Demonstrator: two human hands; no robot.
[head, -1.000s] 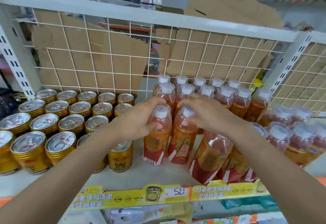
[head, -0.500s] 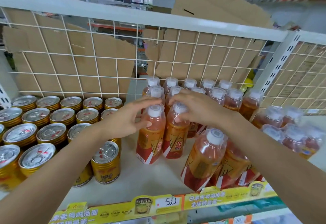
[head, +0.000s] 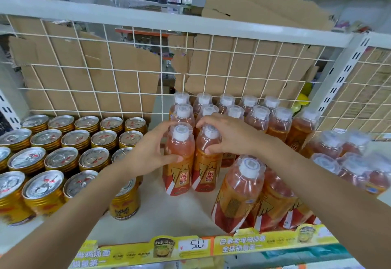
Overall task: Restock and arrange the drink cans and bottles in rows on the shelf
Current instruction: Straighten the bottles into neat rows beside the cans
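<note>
Gold cans (head: 63, 141) stand in tight rows on the left part of the shelf (head: 165, 211). Just right of them, the left hand (head: 146, 154) wraps round the shoulder of an orange bottle (head: 179, 175), with the thumb across its front and the fingers curled behind the neck. A second orange bottle (head: 205, 173) stands just beside it. The right hand (head: 230, 137) grips this one, fingers arched over the white cap and thumb on the shoulder. Both bottles stand upright in front of rows of like bottles (head: 258, 116) reaching back to the wire grid (head: 211, 74). Further right, a nearer bottle (head: 241, 192) stands by the shelf's front edge, below the right forearm.
</note>
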